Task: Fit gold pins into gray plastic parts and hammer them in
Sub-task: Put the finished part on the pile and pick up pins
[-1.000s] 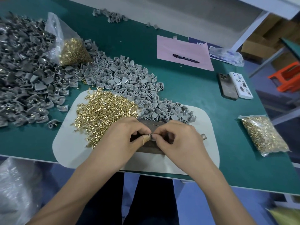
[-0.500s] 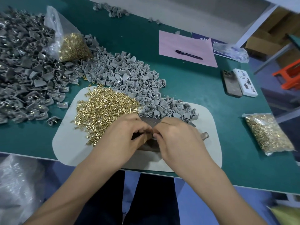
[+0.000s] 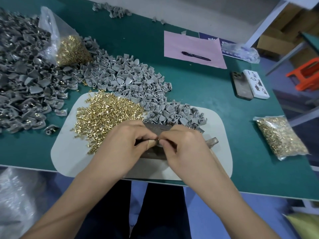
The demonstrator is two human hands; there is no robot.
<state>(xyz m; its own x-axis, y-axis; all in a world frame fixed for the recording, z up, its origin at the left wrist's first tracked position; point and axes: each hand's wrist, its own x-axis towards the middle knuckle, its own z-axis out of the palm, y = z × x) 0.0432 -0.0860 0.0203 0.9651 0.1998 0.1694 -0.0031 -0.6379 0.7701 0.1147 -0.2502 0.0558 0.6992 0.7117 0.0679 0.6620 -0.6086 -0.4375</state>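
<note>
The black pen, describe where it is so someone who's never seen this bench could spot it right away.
Start at the green table and look to its far side, beyond the piles of gray parts and gold pins. A pink sheet of paper lies flat there, left of a phone. The black pen lies across that sheet, the only slim dark thing on it.
</note>
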